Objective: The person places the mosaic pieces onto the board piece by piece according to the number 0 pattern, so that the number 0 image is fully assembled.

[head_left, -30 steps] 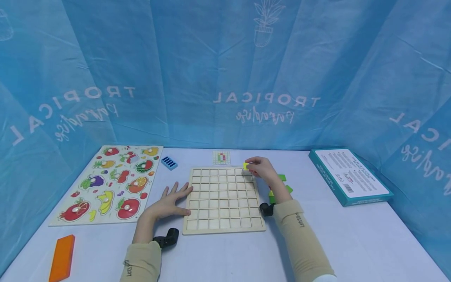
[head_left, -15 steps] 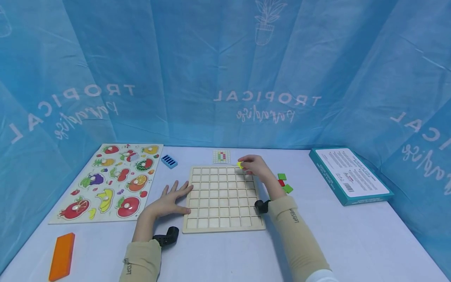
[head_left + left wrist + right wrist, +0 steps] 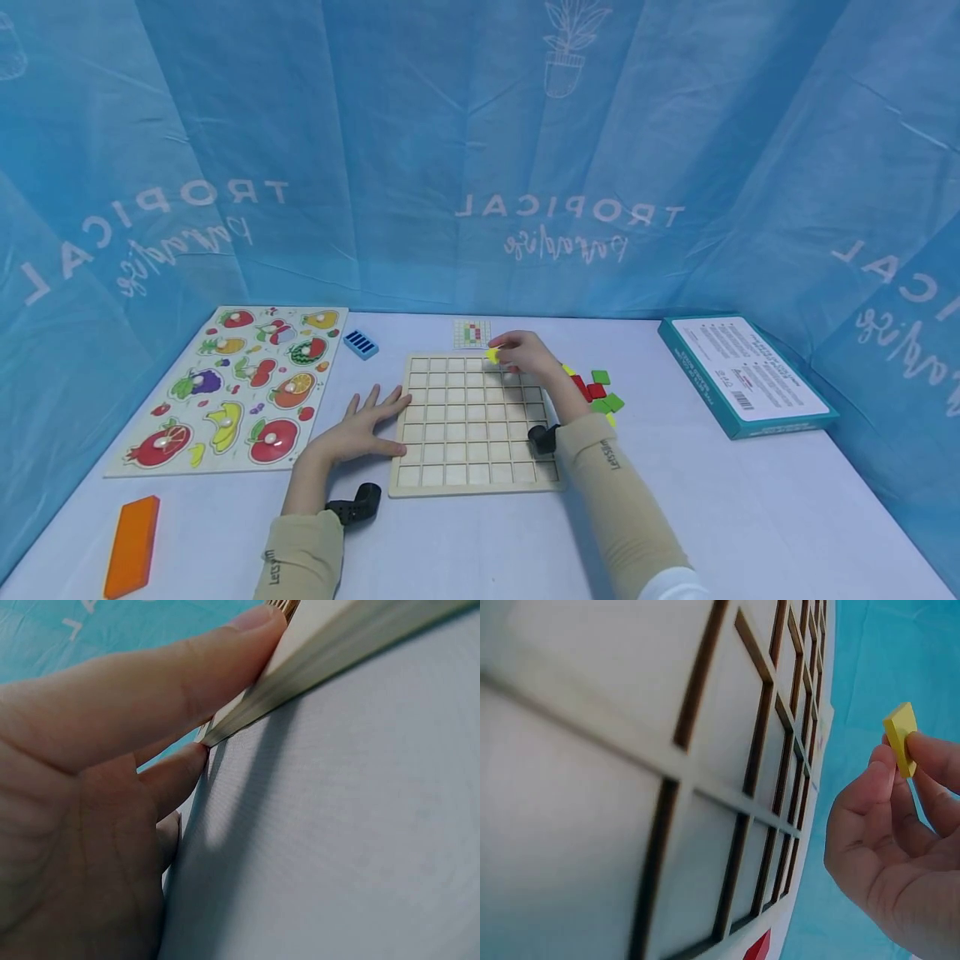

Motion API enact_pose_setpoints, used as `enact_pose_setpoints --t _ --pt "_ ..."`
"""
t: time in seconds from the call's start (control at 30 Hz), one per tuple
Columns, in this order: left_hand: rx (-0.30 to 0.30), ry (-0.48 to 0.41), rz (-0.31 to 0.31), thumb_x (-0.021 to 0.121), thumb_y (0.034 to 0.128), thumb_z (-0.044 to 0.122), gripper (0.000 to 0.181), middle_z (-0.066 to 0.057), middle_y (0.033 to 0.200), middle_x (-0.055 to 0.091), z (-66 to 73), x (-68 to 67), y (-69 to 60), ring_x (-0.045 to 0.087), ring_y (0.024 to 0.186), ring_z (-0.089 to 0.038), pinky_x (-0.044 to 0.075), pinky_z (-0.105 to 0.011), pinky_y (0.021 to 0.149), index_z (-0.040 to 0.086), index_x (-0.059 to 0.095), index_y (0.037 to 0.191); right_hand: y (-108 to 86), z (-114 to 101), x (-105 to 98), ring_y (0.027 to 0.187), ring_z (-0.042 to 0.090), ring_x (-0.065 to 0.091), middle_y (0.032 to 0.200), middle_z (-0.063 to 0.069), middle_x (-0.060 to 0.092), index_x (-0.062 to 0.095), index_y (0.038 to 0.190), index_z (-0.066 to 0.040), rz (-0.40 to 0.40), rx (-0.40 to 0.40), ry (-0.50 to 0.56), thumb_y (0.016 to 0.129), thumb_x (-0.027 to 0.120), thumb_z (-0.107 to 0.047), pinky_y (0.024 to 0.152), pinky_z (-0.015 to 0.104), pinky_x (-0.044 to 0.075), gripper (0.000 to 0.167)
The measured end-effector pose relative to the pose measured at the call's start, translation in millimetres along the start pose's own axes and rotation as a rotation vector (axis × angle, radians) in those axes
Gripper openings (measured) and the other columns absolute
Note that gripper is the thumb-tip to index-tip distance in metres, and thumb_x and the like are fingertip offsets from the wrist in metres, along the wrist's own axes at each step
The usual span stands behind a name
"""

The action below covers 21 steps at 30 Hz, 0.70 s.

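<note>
Fingers spread, the left hand [image 3: 360, 435] touches the board's [image 3: 454, 433] nine-o'clock edge with thumb and a fingertip. Toward two o'clock, the right wrist [image 3: 564, 396] partly hides loose tiles [image 3: 596, 390]. Farther off, the right hand [image 3: 523, 353] pinches a yellow tile [image 3: 904, 739] near the twelve-o'clock edge; in the right-wrist view it tilts, length roughly eleven to five, lower end partly covered.

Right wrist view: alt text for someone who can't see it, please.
The right hand pinches a small yellow tile, clear of the wooden grid board filling the left. A red piece shows at the bottom edge, blue cloth behind.
</note>
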<state>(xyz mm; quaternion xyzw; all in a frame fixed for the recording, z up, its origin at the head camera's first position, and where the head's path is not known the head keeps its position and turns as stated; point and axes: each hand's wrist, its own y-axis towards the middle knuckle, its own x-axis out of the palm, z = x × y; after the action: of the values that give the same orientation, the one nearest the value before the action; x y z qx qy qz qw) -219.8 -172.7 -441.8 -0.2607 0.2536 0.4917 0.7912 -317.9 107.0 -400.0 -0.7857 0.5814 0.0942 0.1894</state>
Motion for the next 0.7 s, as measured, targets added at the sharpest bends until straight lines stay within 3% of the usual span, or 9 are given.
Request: enact_pose_setpoints --t 0.2,0.47,0.7 --pt "-0.008 -0.003 -0.004 0.074 0.0714 0.032 0.088 -0.018 0.152 0.014 -0.1 -0.1 -0.1 -0.011 0.139 -0.039 -0.015 -0.053 0.11 0.005 0.031 0.144 1.9 -7 10 0.066 0.02 0.046 0.098 0.011 0.06 0.063 0.108 0.001 -0.035 -0.013 -0.026 0.089 0.054 -0.002 0.065 0.031 0.045 0.021" --pt "-0.012 0.004 0.0 0.074 0.0714 0.032 0.088 -0.017 0.153 0.014 -2.0 0.2 0.9 -0.011 0.139 -0.038 -0.014 -0.053 0.11 0.006 0.031 0.144 9.0 -10 26 0.088 0.017 0.058 0.107 0.012 0.063 0.066 0.104 0.001 -0.091 -0.051 -0.106 0.087 0.056 0.0 0.079 0.031 0.053 0.02" --pt "-0.006 -0.007 -0.005 0.074 0.0714 0.032 0.088 -0.017 0.153 0.014 -2.4 -0.5 0.6 -0.011 0.139 -0.038 -0.014 -0.053 0.11 0.006 0.031 0.144 11.2 -13 40 0.08 0.016 0.055 0.104 0.01 0.064 0.069 0.097 -0.002 -0.103 -0.079 -0.234 0.086 0.056 0.001 0.07 0.029 0.051 0.017"
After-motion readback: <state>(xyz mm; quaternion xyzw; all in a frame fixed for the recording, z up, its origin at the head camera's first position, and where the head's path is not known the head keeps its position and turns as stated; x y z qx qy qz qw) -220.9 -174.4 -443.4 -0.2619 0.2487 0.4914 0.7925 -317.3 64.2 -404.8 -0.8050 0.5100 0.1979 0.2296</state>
